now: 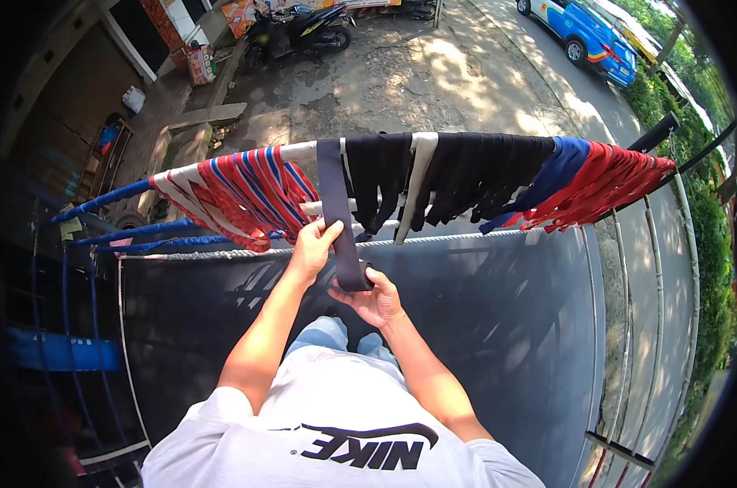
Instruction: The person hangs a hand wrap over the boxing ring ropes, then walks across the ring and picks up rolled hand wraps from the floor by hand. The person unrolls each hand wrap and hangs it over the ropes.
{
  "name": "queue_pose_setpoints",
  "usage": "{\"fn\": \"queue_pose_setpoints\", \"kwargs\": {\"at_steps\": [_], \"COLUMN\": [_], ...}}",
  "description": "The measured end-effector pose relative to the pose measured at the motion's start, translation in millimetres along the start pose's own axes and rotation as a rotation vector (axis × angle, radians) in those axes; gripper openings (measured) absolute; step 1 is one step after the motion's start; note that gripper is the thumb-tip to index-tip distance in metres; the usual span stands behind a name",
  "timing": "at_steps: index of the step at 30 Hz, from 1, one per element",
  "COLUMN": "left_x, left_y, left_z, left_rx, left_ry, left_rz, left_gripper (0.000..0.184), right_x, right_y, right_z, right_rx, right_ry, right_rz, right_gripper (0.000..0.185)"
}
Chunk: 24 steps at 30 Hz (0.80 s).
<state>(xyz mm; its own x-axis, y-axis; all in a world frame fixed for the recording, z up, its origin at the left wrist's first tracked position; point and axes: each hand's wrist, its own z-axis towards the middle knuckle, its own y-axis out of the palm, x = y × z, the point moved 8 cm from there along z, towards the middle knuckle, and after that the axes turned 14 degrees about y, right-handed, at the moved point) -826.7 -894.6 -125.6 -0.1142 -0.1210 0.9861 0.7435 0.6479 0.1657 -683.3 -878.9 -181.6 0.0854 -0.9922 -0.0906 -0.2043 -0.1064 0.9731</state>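
A dark grey hand wrap point(333, 179) hangs over the top rope and runs down toward me. My left hand point(311, 250) pinches its flat length between thumb and fingers, below the rope. The lower end is wound into a small roll point(357, 277), which my right hand point(372, 299) holds with the thumb on its side and the fingers underneath. Beside it on the rope hang black wraps point(490, 171). Farther right are blue wraps point(557, 167) and red wraps point(608, 183). Red, white and blue striped wraps point(259, 183) hang to the left.
Ring ropes point(108, 199) surround the dark canvas floor point(482, 325) where I stand. Outside, a motorcycle point(295, 37) is parked on the pavement, and a blue car point(588, 37) is on the road at the upper right. Ropes point(653, 268) also run down the right side.
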Motion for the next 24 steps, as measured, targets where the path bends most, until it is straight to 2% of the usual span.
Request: {"fn": "queue_pose_setpoints", "kwargs": {"at_steps": [3,12,16,17,20,24], "left_x": [7.0,6.2,2.9,1.2,-11.5,-18.1], "left_y": [3.0,-16.0,-16.0,-13.4,-11.7,-19.3], "left_z": [5.3,23.4,6.7,-3.5,-34.4,-50.7], "left_rx": [0.021,-0.014,-0.114,-0.207,-0.322,-0.32], "left_ry": [0.012,-0.009,-0.126,-0.161,-0.204,-0.196], "left_rz": [-0.031,-0.095,-0.081,-0.046,0.002,-0.043], "left_gripper": [0.02,0.019,0.027,0.03,0.029,0.026], "right_x": [9.4,31.7,36.8,37.4,42.9,59.9], "right_y": [5.3,15.9,21.2,22.0,17.2,6.4], "right_z": [-9.9,-32.9,-29.6,-27.0,-23.4,-23.8], "right_rx": [-0.005,0.026,0.098,0.1,0.131,0.265], "right_ry": [-0.01,-0.044,-0.115,-0.13,-0.166,-0.189], "right_rz": [-0.024,-0.09,-0.095,-0.084,-0.067,-0.088], "right_gripper": [0.042,0.055,0.053,0.053,0.047,0.041]}}
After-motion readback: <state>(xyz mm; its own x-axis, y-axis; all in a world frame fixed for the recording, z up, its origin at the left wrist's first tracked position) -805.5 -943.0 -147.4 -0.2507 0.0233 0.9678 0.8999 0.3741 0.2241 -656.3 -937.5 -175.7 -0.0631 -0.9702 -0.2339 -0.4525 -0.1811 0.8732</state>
